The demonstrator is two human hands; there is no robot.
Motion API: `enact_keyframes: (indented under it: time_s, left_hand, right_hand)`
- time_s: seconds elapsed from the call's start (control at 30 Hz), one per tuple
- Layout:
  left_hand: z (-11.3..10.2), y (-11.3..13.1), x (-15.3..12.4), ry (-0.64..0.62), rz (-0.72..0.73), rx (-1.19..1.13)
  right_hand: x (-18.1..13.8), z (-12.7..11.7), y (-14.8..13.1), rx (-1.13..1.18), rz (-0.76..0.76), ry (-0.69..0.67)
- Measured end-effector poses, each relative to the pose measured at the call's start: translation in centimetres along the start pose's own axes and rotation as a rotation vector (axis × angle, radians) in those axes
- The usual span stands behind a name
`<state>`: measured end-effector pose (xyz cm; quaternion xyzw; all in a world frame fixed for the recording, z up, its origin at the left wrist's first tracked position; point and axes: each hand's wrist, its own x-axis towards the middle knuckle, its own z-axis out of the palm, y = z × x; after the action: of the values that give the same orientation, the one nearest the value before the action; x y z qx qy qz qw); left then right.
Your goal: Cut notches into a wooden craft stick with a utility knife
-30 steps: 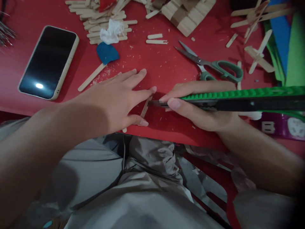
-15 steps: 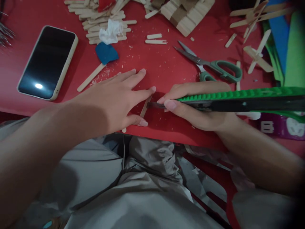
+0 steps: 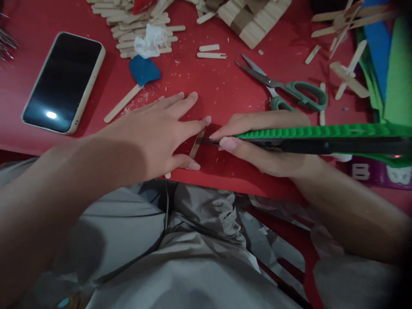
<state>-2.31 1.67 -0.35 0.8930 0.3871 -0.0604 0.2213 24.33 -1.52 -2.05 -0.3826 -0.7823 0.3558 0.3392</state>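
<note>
My left hand [image 3: 157, 133] lies with fingers spread on the red table. Its index fingertip and thumb press on a small wooden craft stick [image 3: 195, 148], which is partly hidden under them. My right hand [image 3: 257, 143] grips a green and black utility knife [image 3: 322, 139] close to its blade end. The blade touches the craft stick between my left index finger and thumb. The tip of another pale stick [image 3: 168, 175] pokes out below my left hand, by the table's edge.
Green-handled scissors [image 3: 281, 83] lie beyond my right hand. A phone [image 3: 64, 83] rests at left, near a stick with a blue piece [image 3: 144, 70]. Craft sticks [image 3: 128, 32] pile up at the back. Stick assemblies [image 3: 347, 79] and coloured sheets [image 3: 399, 77] are at right.
The knife's blade has slid slightly left across the craft stick, and its rear end has dropped a little. My left hand stays in place.
</note>
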Motion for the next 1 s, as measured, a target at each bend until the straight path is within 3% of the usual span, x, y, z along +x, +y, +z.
enact_keyframes:
  time_s: [0.33,0.73,0.87,1.0]
  left_hand:
    - [0.1,-0.2,0.0,0.023,0.013,-0.054]
    - [0.0,-0.5,-0.1,0.023,0.029,-0.033]
    - [0.0,-0.4,-0.2,0.049,0.035,-0.028]
    - [0.2,1.4,0.1,0.143,-0.003,-0.005]
  right_hand:
    - [0.3,-0.1,-0.2,0.017,-0.084,-0.007]
    - [0.1,-0.1,-0.2,0.024,-0.016,0.015]
    - [-0.1,0.2,-0.4,-0.003,0.022,0.087]
    - [-0.3,0.7,-0.5,-0.024,0.072,0.192]
